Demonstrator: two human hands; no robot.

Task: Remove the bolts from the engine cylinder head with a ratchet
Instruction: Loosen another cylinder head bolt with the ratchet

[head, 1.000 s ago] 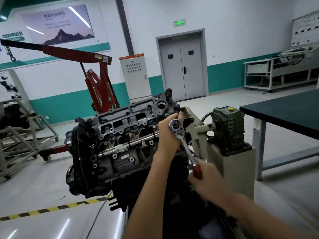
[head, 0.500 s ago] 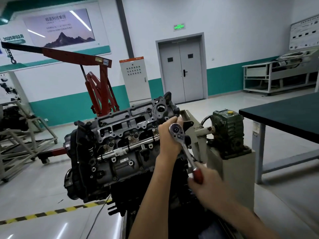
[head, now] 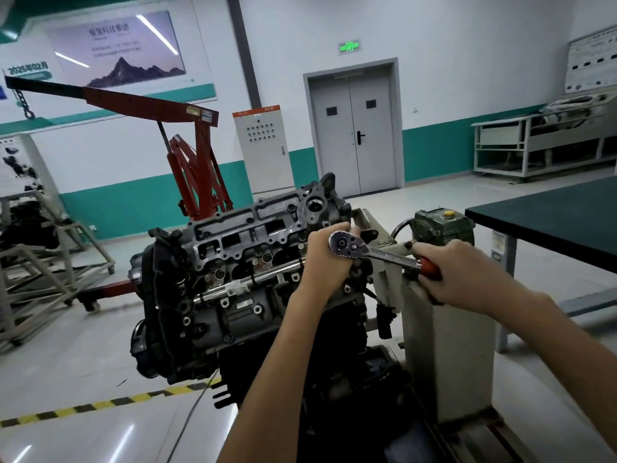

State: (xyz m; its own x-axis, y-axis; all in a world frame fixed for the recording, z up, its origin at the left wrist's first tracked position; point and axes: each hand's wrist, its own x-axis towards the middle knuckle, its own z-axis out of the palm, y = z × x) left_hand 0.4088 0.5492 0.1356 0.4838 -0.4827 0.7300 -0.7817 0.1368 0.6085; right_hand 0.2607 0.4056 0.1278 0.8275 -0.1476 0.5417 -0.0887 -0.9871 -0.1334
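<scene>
Both hands are closed on the ratchet [head: 384, 254]: the left hand [head: 325, 262] has its fingers curled round the part just beneath the tool's round chrome head, at the right end of the cylinder head [head: 253, 233], and the right hand [head: 459, 274] is wrapped round the red handle, with the shaft running from upper left down to lower right between them. What the ratchet's head sits on is hidden by the left hand. Behind them the room has a pale glossy floor [head: 83, 349] and white walls with a teal band. A red engine crane [head: 197, 168] stands at the back left, its boom reaching left to a hanging chain and hook. At the right edge is a dark green worktop [head: 551, 217] on grey legs. A grey double door [head: 354, 132] lies straight ahead under a lit green exit sign, with a white control cabinet [head: 263, 148] to its left. The engine [head: 207, 315] fills the middle, tilted on its side so that the cylinder head faces up and toward the camera. It is carried by a cream stand [head: 444, 349] on its right. A green gearbox [head: 440, 225] with a yellow cap sits on top of the stand, behind the right hand. A chrome rail [head: 247, 284] runs slantwise across the cylinder head toward the left wrist. A strip of yellow and black tape [head: 83, 407] crosses the floor at lower left
</scene>
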